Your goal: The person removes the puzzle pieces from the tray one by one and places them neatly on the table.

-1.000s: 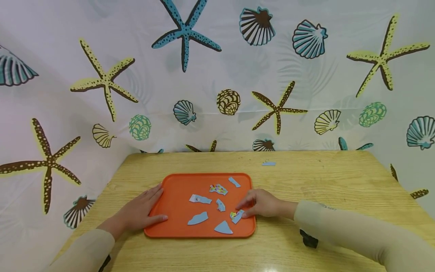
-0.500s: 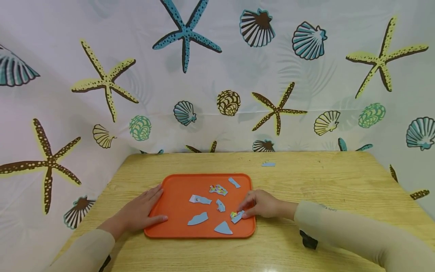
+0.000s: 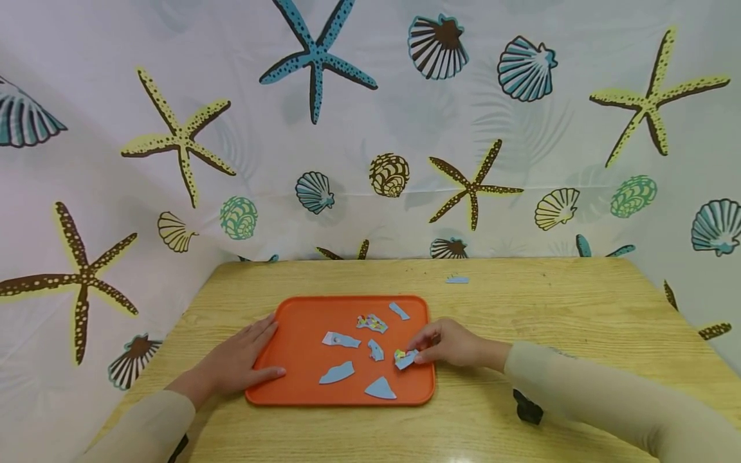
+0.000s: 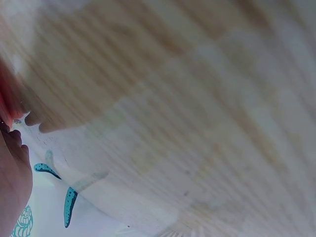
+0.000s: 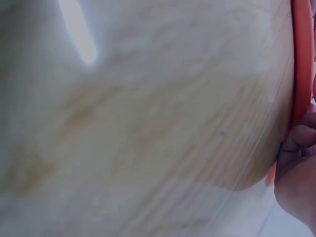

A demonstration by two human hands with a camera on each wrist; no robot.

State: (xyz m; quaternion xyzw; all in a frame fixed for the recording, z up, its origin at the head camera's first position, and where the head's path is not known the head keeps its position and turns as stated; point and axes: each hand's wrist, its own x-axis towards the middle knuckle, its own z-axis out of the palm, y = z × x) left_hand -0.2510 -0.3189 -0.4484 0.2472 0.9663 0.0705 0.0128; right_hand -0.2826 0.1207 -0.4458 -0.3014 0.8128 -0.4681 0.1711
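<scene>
Right hand (image 3: pixel 448 344) pinches a torn paper scrap (image 3: pixel 404 358) at centre-right of the orange tray (image 3: pixel 301 321), left hand (image 3: pixel 240 360) flat on its edge; thin scrap may slip or tear.

Tray (image 3: pixel 301 386) on counter (image 3: pixel 579 308), between left grip (image 3: pixel 234 363) and right grip (image 3: pixel 448 344). Paper scraps (image 3: pixel 341 339) in tray, left of right grip. Stray scrap (image 3: pixel 457 280) on counter, behind right grip.

Wooden table (image 3: pixel 579 321) bearing orange tray (image 3: pixel 301 386), paper scrap (image 3: pixel 457 280)
</scene>
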